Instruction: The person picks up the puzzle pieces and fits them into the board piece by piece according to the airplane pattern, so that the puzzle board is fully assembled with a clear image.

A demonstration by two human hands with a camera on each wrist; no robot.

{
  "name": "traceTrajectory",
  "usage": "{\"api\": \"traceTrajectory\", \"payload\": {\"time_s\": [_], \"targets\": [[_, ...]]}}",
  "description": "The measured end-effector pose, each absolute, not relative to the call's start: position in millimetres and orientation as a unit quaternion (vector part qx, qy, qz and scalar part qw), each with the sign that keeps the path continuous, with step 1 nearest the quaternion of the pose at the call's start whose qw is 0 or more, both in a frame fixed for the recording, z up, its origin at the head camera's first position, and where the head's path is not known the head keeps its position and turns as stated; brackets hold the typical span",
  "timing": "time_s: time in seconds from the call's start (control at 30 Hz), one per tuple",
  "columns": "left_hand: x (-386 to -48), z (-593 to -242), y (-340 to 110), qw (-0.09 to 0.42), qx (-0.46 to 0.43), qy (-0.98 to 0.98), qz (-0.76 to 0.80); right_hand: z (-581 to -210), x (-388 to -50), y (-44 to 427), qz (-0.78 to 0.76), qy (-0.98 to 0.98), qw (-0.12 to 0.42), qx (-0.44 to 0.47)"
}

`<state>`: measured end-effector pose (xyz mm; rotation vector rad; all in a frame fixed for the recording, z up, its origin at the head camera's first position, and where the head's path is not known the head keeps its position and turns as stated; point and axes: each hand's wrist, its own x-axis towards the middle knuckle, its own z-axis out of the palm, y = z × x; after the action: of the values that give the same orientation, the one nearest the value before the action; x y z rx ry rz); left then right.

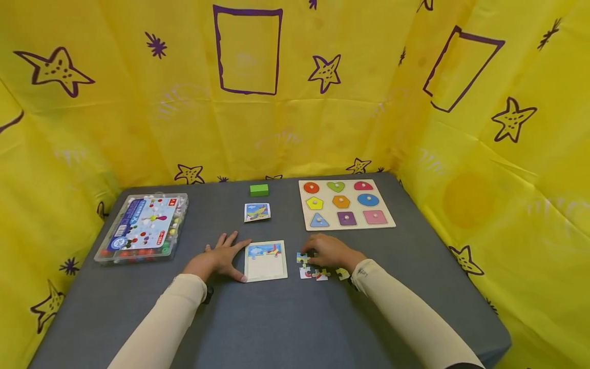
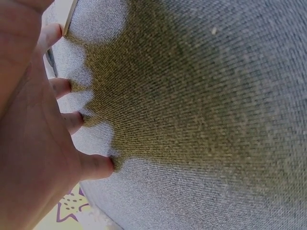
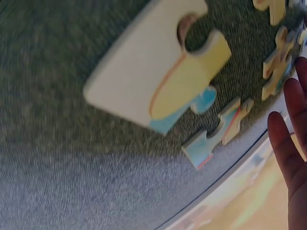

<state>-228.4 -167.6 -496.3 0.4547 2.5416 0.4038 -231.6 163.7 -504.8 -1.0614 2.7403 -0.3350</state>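
A small square puzzle board (image 1: 266, 269) lies in front of me, with blue-sky pieces along its top rows and a bare lower part. My left hand (image 1: 222, 260) is spread at its left side, thumb at the near corner and index finger by the far one. In the left wrist view one fingertip meets the board's edge (image 2: 70, 18); other fingertips rest on the cloth. My right hand (image 1: 329, 252) pinches a blue and yellow puzzle piece (image 1: 301, 258) between thumb and index finger. Nearby lie loose pieces, including a yellow-cornered puzzle piece (image 3: 144, 67) close to the wrist.
A picture card (image 1: 257, 211) and a green block (image 1: 259, 190) stand beyond the board. At the back right lies a wooden shape board (image 1: 348, 205) with knobbed shapes. On the left is a clear case (image 1: 143, 228) of coloured beads. Yellow curtains (image 1: 295, 133) surround the grey-covered table (image 1: 295, 323).
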Motion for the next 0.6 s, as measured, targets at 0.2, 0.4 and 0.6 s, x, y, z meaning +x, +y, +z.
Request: {"api": "traceTrajectory", "payload": {"time_s": [0.2, 0.4, 0.6], "targets": [[-229.2, -496.6, -168.9, 0.261, 0.165, 0.939, 0.152, -506.6, -230.8, 159.9, -0.096, 0.925, 0.083, -0.358], [-228.7, -495.3, -168.1, 0.265, 0.164, 0.938, 0.151, -505.6, -231.1, 157.9, -0.095, 0.926, 0.075, -0.358], [-226.4, -495.4, -167.9, 0.257, 0.163, 0.940, 0.153, -496.6, -233.5, 128.0, -0.132, 0.914, 0.042, -0.382]]}}
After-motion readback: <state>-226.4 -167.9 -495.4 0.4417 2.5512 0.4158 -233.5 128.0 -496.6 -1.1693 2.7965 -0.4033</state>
